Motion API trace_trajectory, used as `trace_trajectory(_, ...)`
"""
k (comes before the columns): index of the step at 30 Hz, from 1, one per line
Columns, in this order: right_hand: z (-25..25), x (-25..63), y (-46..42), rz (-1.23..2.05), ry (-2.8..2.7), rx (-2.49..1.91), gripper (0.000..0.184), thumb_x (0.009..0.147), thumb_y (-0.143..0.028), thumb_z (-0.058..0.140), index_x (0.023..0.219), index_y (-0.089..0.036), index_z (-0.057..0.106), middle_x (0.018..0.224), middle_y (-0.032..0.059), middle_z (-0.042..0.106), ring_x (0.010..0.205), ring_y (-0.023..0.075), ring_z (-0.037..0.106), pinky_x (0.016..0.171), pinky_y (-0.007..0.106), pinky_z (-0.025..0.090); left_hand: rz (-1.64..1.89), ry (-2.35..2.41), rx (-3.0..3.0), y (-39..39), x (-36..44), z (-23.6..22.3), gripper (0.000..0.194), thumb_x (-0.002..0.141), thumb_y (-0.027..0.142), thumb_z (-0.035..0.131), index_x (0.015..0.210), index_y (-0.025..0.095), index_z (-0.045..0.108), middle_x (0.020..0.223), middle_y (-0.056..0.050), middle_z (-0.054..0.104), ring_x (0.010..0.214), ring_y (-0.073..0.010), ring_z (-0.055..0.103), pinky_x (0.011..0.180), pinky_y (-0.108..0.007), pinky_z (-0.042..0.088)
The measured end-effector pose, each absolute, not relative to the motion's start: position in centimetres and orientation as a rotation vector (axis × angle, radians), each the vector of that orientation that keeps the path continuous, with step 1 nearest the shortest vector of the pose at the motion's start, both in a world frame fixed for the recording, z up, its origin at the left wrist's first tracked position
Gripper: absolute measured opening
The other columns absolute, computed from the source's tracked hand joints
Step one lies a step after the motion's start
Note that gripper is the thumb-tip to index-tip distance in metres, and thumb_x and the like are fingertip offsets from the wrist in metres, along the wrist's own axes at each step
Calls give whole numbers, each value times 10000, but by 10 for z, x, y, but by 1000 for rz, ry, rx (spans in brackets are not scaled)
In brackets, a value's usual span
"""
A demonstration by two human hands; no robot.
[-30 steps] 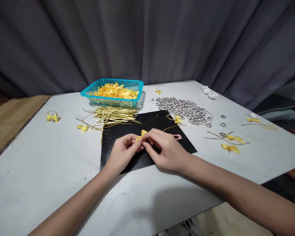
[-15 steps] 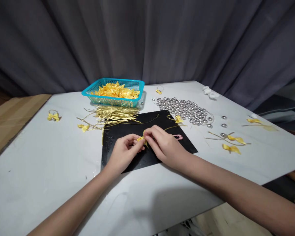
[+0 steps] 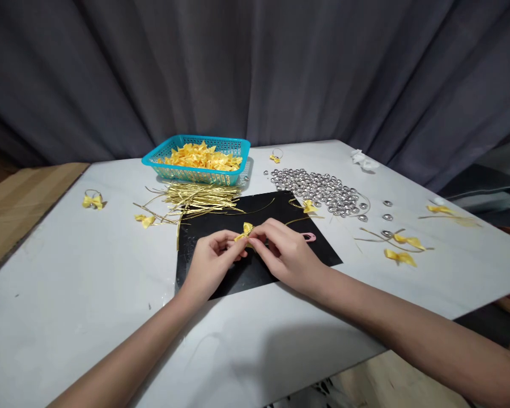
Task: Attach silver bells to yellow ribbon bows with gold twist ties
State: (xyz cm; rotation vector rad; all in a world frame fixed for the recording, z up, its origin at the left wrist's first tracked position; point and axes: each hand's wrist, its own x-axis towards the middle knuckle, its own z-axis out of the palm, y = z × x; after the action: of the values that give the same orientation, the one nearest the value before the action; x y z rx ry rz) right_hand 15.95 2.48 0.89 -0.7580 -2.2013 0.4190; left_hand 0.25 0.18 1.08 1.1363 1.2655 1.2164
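Observation:
Over the black mat [image 3: 233, 280], both hands pinch one yellow ribbon bow [image 3: 247, 228]. My left hand [image 3: 215, 258] grips its left side between thumb and fingers. On the other side, my right hand [image 3: 283, 249] has thumb and forefinger closed at the bow's middle, where a bit of gold wire seems to show. The fingertips hide much of the bow's lower part. Just right of my right hand lies a pink tool with a loop handle [image 3: 309, 237], partly covered. Another yellow bow with gold wire [image 3: 309, 206] rests at the mat's upper right edge.
A blue basket [image 3: 153, 162] full of yellow bows stands at the back, a bundle of gold wires [image 3: 202, 197] before it. Silver beads [image 3: 318, 190] are heaped right of it. Loose bows [image 3: 400, 257] lie at right; a wired bow [image 3: 92, 201] sits far left.
The bow has turned between my fingers, so more of its upper loop now shows above them. Both hands have shifted only slightly; the things on the table stay as they were.

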Motion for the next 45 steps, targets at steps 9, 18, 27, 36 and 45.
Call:
trace_trajectory(9,7,160,24,359,-2178,-684,129,891,-115,477,954,-129,589,834,59,593,767,125,572,701,254,486,1236,1248,1071,-1,2,8,160,678,304,701,679,145,691,527,27,586,513,-70,484,494,-172,361)
trace_trajectory(18,8,158,20,308,-2111,-624,137,885,-99,468,928,-131,594,856,80,625,799,137,595,704,267,517,1270,1305,1187,-8,6,7,172,711,314,662,655,152,647,502,41,536,475,-69,427,468,-185,327)
trace_trajectory(27,7,159,22,292,-2174,-608,211,896,-104,433,1015,-139,603,913,87,622,829,140,607,722,273,535,1286,1258,1145,-5,3,5,174,706,325,673,693,151,665,516,41,512,497,-80,411,473,-199,312)
trace_trajectory(36,7,160,21,270,-2143,-586,210,892,-85,443,1023,-144,596,919,82,633,859,137,609,749,278,533,1291,1184,1142,-7,3,5,155,729,299,656,758,155,705,507,45,498,507,-80,414,494,-201,324)
trace_trajectory(45,7,153,18,470,-1907,-865,107,865,-154,530,873,-149,636,762,22,606,512,60,461,477,202,413,1277,1200,1143,-6,5,8,169,729,328,662,722,160,680,512,40,514,510,-86,432,487,-203,329)
